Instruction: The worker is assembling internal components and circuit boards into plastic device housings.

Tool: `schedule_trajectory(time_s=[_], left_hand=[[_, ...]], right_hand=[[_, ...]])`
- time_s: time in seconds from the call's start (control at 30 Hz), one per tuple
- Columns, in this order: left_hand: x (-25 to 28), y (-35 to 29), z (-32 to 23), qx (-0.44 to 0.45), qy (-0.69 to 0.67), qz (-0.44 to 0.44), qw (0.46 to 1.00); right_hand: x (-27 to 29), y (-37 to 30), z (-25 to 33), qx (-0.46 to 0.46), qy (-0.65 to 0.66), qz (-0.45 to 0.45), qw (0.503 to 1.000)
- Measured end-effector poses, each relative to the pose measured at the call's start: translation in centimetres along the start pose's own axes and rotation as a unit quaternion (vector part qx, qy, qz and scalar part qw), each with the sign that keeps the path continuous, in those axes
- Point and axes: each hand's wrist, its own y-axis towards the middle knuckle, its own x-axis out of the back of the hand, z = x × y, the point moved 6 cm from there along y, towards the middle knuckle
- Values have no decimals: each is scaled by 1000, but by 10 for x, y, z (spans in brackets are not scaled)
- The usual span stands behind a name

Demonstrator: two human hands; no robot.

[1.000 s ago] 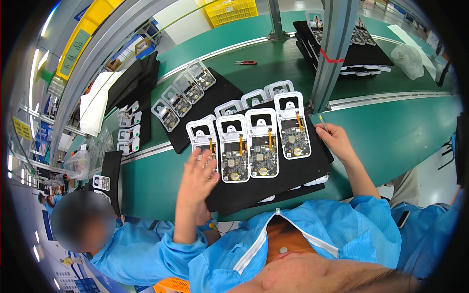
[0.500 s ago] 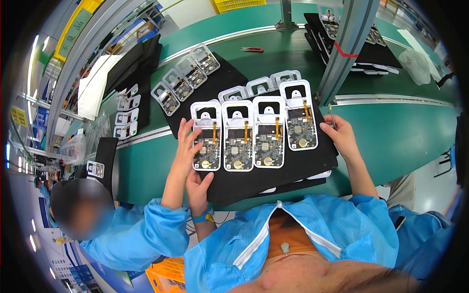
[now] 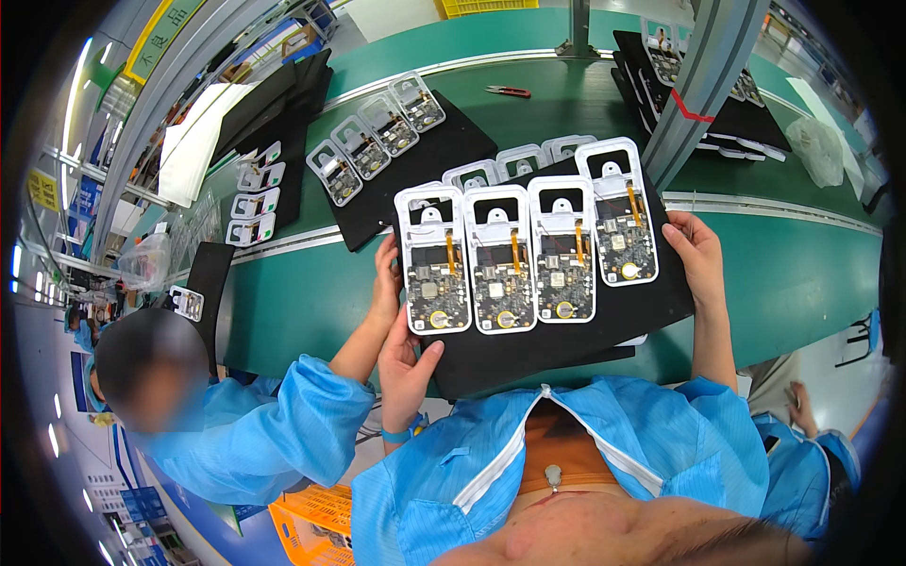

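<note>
Near-left corner of the black board [image 3: 566, 341]: left hand's [image 3: 408, 370] fingers partly out of sight; at the right edge, right hand's [image 3: 699, 262] fingertips partly hidden, whether under or beside it unclear, and co-worker's hand [image 3: 385, 278] meets the left edge, contact unclear. Board's far edge hides lower ends of three white housings [image 3: 519, 167]; below its near edge, only a sliver of white piece [image 3: 634, 341] shows. Post [image 3: 710, 80] partly covers stack [image 3: 746, 123] toward bench's [image 3: 774, 241] far-right corner; yellow crate [image 3: 491, 8] cut by top edge, co-worker's head [image 3: 154, 373] blurred.
</note>
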Motion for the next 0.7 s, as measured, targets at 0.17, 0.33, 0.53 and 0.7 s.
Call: schedule_trajectory(time_s=[0.17, 0.33, 0.53, 0.7], left_hand=[[-3, -2, -10, -3, 19, -6, 1000], [-3, -1, -9, -2, -21, 10, 1000], [-1, -5, -9, -24, -8, 12, 1000], [-2, -6, -5, -36, -30, 17, 999]], right_hand=[[3, 6, -8, 6, -12, 6, 1000], [12, 7, -11, 27, -40, -5, 999], [5, 7, -4, 29, -33, 9, 999], [5, 9, -3, 36, -30, 19, 999]])
